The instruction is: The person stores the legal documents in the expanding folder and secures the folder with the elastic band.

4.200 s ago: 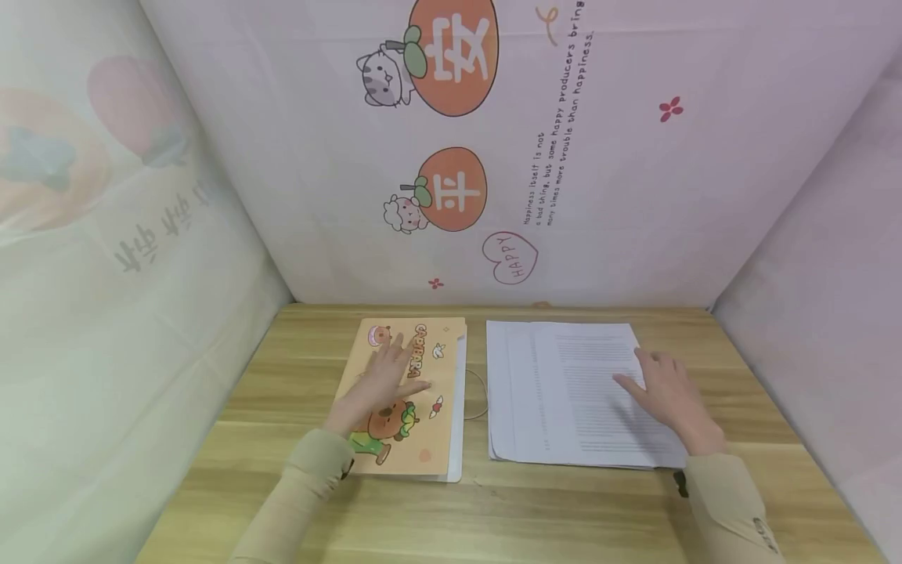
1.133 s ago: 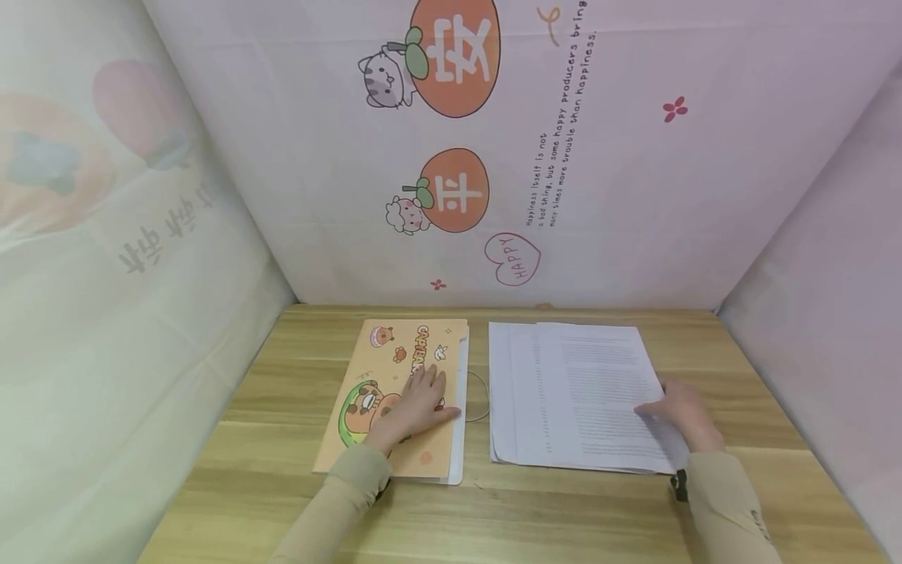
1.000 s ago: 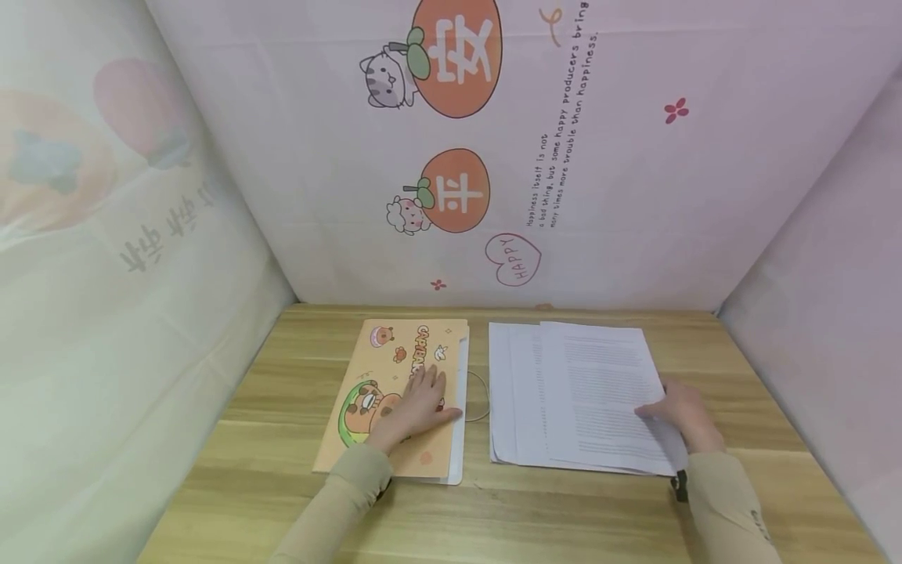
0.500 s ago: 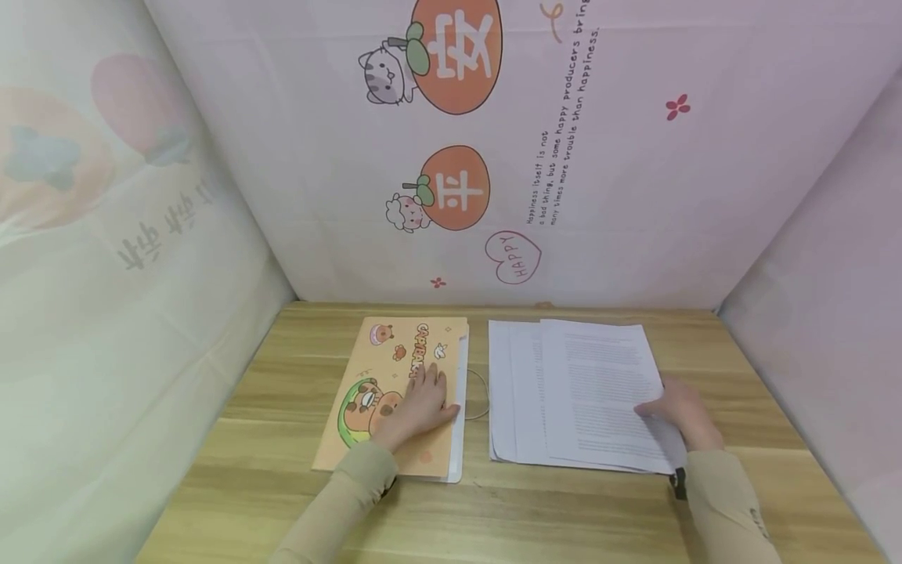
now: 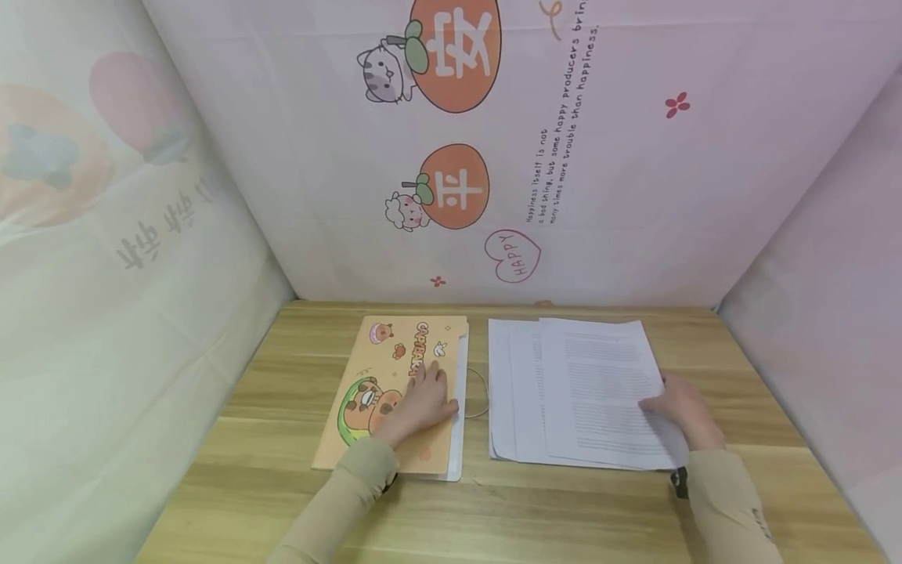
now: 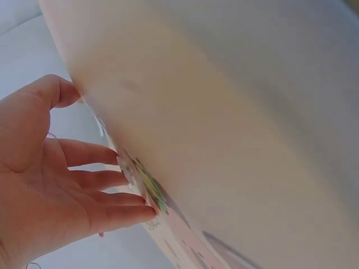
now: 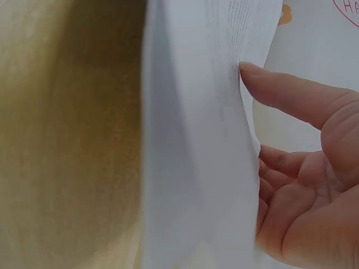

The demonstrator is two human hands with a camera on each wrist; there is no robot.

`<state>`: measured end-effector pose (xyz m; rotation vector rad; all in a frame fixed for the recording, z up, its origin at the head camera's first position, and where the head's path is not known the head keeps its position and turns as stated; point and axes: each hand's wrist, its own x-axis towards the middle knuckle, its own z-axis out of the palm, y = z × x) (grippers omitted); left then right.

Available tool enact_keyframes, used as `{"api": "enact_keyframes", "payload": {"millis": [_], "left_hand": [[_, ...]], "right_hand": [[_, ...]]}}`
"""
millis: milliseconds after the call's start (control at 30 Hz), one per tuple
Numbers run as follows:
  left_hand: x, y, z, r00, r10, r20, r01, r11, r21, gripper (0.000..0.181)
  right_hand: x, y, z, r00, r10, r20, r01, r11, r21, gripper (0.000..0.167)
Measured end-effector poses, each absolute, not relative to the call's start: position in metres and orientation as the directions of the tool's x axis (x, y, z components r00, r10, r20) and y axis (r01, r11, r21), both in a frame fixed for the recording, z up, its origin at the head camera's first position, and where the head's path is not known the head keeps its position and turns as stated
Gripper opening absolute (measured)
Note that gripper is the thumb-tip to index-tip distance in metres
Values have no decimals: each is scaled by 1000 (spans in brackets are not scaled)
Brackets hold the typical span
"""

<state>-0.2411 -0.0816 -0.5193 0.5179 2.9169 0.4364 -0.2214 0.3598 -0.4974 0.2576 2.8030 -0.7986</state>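
Observation:
My left hand [image 5: 420, 398] rests on an orange cardboard folder [image 5: 405, 345] printed with capybara cartoons, its fingers spread over the cover and the thumb near the right edge. In the left wrist view the fingertips of the left hand [image 6: 61, 179] touch the cover. My right hand [image 5: 682, 409] is at the right edge of a stack of printed papers [image 5: 517, 392]. It pinches the top sheet [image 5: 599, 368], thumb on the printed face and fingers curled at the edge, as the right wrist view shows with the right hand [image 7: 314, 168]. Part of the fingers is hidden behind the sheet.
A thin elastic loop [image 5: 481, 392] sticks out from the folder toward the papers. Everything lies on a wooden table [image 5: 535, 517]. A printed cloth [image 5: 599, 157] hangs at the back, with cloth walls on both sides.
My left hand has slid right and nearer across the folder. My right hand has moved down to the papers' edge and gripped the top sheet, which has shifted slightly right.

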Motion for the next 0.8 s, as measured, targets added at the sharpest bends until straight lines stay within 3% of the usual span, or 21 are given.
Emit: {"api": "enact_keyframes", "payload": {"millis": [233,800], "left_hand": [[-243,-81,-511,-927,359,-106,306,891,334,65],[-243,-85,-498,-912,394,-118,331,874,355,67]], "right_hand": [[-222,362,-497,-946,134,-295,272,823,-498,60],[-217,369,-495,-940,113,-323,291,762,-579,59]]}}
